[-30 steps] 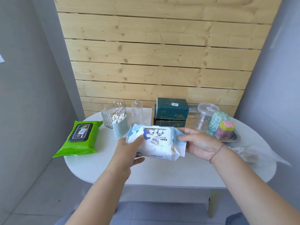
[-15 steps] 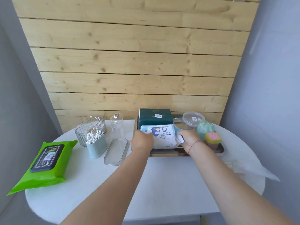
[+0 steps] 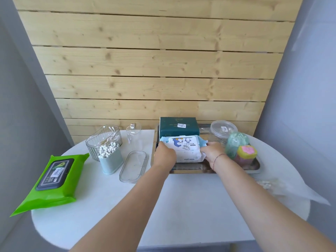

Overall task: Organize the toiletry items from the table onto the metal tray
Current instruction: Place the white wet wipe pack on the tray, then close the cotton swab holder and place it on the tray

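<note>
A white-and-blue baby wipes pack (image 3: 183, 149) lies on the metal tray (image 3: 192, 170) at the back right of the table. My left hand (image 3: 164, 157) grips its left end and my right hand (image 3: 212, 151) grips its right end. Behind it on the tray stands a dark green box (image 3: 179, 126). A clear round jar (image 3: 222, 130), a green mesh item (image 3: 236, 144) and a pink-and-yellow container (image 3: 246, 155) fill the tray's right side.
On the white round table (image 3: 181, 206) lie a green wipes pack (image 3: 51, 180), a cup of cotton swabs (image 3: 110, 159), a clear ribbed holder (image 3: 103, 140), a clear lid (image 3: 133, 166), a small glass bottle (image 3: 134, 136) and a clear plastic bag (image 3: 283, 186). A wooden plank wall stands behind.
Both hands carried the baby wipes pack from the table's front away to the tray and lowered it there, in front of the green box.
</note>
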`<state>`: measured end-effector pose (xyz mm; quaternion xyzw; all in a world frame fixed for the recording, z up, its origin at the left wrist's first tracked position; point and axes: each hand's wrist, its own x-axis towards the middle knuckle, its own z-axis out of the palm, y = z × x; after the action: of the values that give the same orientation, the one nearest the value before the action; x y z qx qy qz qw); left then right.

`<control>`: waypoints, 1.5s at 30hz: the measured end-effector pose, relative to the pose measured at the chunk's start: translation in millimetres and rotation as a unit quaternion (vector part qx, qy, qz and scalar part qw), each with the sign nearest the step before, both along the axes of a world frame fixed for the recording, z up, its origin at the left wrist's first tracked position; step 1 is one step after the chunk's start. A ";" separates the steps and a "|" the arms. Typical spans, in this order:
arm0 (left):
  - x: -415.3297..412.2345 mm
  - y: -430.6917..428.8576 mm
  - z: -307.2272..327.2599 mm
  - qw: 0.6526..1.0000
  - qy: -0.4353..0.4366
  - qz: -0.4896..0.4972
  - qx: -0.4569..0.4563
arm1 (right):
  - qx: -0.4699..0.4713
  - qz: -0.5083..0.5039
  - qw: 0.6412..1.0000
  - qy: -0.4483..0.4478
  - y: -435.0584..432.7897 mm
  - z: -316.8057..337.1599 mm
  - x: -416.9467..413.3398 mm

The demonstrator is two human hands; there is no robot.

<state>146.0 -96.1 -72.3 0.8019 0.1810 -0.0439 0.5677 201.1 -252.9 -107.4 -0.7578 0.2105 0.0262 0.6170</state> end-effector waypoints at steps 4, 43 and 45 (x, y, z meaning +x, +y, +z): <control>-14.0 2.8 2.0 0.999 -0.036 -0.022 0.017 | -0.067 -0.016 0.997 -0.026 4.6 12.3 -15.7; -53.8 153.2 -38.9 0.973 -0.137 0.151 0.112 | -0.245 0.347 0.885 -0.189 160.8 4.5 -147.8; -63.4 155.3 -35.9 0.975 -0.126 0.143 0.116 | -0.264 0.355 0.875 -0.196 160.2 5.1 -150.7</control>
<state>82.6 59.2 -108.1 0.8273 0.2246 0.1607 0.4892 50.4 -92.7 -102.3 -0.9059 -0.1990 0.0378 0.3718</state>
